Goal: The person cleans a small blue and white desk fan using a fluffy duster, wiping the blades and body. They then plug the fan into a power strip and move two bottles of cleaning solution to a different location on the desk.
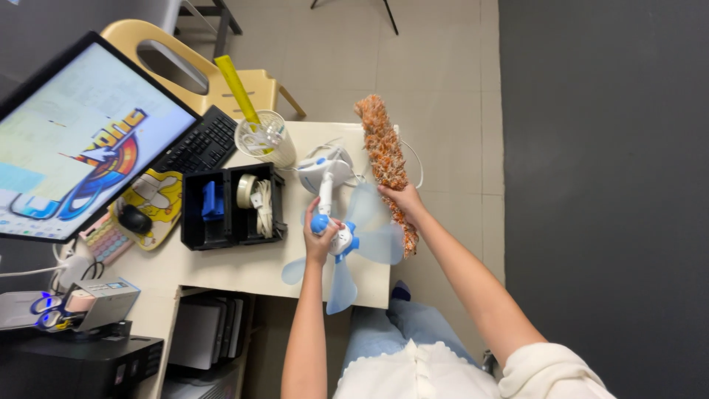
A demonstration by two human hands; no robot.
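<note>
A small white and blue desk fan (336,222) with pale blue blades lies tipped over on the cream desk (244,266), its round base toward the far side. My left hand (317,230) is shut around the fan's neck, just behind the blue motor hub. My right hand (402,199) grips the middle of a long fluffy orange and white duster (384,159), which lies lengthwise along the desk's right edge, touching the blades.
A black divided tray (230,207) holds tape and a coiled cable. A clear cup (264,139) with a yellow ruler stands behind it. A keyboard (199,144), monitor (74,140), mouse (135,219) and yellow chair (192,66) lie to the left and beyond.
</note>
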